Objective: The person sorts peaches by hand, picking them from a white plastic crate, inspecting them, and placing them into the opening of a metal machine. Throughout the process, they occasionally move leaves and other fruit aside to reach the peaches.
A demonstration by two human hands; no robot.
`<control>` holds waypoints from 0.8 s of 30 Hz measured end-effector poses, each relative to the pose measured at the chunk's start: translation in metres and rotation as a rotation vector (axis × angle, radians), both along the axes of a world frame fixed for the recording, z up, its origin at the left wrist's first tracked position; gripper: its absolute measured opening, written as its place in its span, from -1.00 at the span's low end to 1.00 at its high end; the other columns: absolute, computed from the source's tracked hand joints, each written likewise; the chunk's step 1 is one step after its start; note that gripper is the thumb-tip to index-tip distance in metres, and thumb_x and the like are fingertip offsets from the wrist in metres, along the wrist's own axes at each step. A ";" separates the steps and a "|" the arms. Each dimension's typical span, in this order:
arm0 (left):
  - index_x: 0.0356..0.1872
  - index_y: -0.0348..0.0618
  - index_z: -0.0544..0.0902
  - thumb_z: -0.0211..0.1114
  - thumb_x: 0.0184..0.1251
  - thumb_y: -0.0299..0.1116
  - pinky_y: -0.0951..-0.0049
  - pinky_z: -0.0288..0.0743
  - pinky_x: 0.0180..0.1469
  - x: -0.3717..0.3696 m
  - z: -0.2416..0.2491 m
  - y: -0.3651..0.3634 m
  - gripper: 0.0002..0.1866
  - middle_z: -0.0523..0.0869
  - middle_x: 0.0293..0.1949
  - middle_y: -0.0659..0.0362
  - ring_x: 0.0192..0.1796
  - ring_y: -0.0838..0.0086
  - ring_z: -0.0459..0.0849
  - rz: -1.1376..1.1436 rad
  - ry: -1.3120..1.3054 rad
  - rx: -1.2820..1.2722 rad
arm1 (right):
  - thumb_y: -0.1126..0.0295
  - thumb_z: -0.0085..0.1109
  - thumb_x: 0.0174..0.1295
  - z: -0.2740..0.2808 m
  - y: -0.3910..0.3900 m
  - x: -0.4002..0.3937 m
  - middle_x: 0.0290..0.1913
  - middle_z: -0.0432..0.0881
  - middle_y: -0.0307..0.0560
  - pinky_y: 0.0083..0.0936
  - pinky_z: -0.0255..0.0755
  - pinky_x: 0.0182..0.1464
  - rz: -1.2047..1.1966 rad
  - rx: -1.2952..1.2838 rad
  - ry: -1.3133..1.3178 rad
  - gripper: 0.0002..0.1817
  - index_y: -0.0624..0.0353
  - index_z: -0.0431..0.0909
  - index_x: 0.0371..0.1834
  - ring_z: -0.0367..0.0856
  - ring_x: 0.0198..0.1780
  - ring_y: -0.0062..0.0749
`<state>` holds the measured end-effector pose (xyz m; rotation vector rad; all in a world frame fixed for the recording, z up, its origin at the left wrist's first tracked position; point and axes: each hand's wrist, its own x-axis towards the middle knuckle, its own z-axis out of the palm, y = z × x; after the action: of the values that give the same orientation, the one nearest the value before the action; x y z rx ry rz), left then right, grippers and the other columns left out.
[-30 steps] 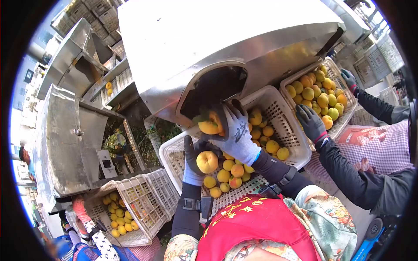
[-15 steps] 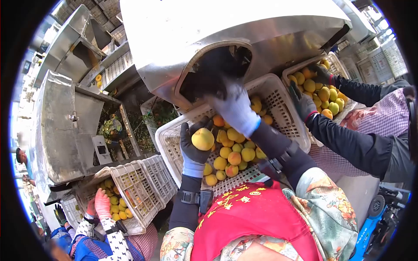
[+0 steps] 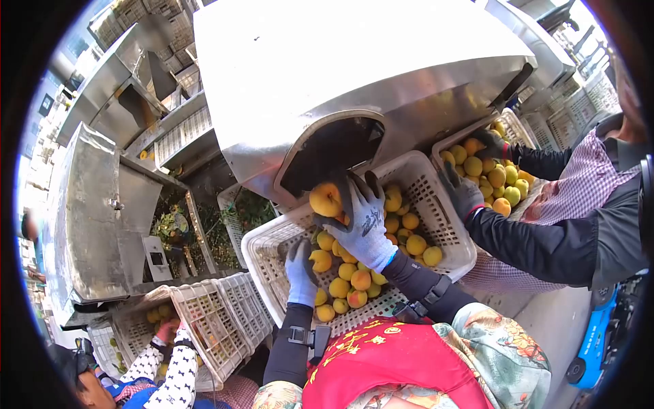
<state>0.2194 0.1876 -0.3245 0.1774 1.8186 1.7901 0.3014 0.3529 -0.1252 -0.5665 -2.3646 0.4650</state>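
Note:
Yellow-orange peaches point(image 3: 360, 278) lie in the white slatted plastic crate point(image 3: 463, 255) in front of me. My right hand point(image 3: 364, 225), in a blue-grey glove with dark fingers, grips a large peach point(image 3: 325, 199) above the crate, just below the metal chute opening. Part of another orange fruit shows under those fingers. Lower in the crate, at its left side, my left hand point(image 3: 300, 273) wears the same kind of glove. Its fingers curl beside a peach point(image 3: 320, 260), with the thumb near the fruit; the fingertips are partly hidden.
A metal machine housing with a dark opening point(image 3: 334, 153) overhangs the crate's far side. At right, a co-worker's gloved hands touch fruit in another crate point(image 3: 524, 133). At left, another person reaches into a tilted crate point(image 3: 211, 327). A blue vehicle point(image 3: 593, 337) stands at lower right.
My right hand has come back out of the dark opening and now shows a peach. My left hand, which held a peach up, has lowered into the crate. The camera view has shifted.

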 end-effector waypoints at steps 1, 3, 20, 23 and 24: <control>0.15 -0.32 0.50 0.33 0.17 -0.57 0.46 0.57 0.00 0.004 -0.011 0.003 -0.53 0.63 0.03 -0.02 -0.03 0.30 0.68 0.184 -0.417 0.080 | 0.01 0.40 -0.06 -0.005 0.004 -0.006 0.14 0.50 0.14 0.07 0.07 0.35 -0.034 0.038 -0.004 -0.06 0.28 0.23 0.35 0.40 0.22 0.06; 0.35 -0.26 0.32 0.46 0.00 -0.27 0.32 0.49 0.13 0.012 -0.106 -0.012 -0.17 0.58 0.12 -0.17 0.10 0.15 0.61 -0.084 -0.034 -0.338 | 0.00 0.35 -0.02 -0.021 0.011 -0.028 0.16 0.48 0.20 0.07 0.02 0.38 -0.128 0.038 -0.032 -0.09 0.32 0.24 0.33 0.38 0.24 0.07; -0.10 -0.09 0.67 0.43 0.17 -0.30 0.39 0.63 -0.21 0.020 -0.004 0.003 -0.72 0.69 -0.20 0.23 -0.20 0.47 0.66 0.114 -0.671 0.092 | -0.27 0.12 0.07 -0.253 0.037 0.026 0.29 0.37 0.18 -0.08 0.22 0.28 -0.013 0.488 -0.953 -0.06 0.17 0.21 0.39 0.34 0.30 0.06; 0.20 0.12 0.51 0.43 0.16 -0.24 0.37 0.59 -0.08 0.039 -0.083 0.004 -0.46 0.58 0.02 0.24 0.04 0.44 0.57 -0.064 -0.563 0.544 | -0.21 0.23 0.04 -0.195 0.043 -0.014 0.36 0.31 0.21 -0.14 0.21 0.31 0.096 0.006 -1.207 -0.04 0.22 0.21 0.40 0.34 0.34 -0.03; 0.35 0.15 0.33 0.41 0.16 -0.25 0.29 0.52 0.08 0.045 -0.063 0.003 -0.30 0.52 0.12 0.20 0.16 0.38 0.49 -0.126 -0.125 0.488 | -0.21 0.23 0.04 -0.193 0.044 -0.013 0.36 0.31 0.21 -0.14 0.21 0.31 0.109 0.024 -1.187 -0.04 0.22 0.21 0.40 0.34 0.34 -0.03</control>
<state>0.2641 0.1907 -0.3880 0.3496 1.2314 2.0719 0.2880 0.3973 -0.3184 -0.8536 -3.5237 0.1225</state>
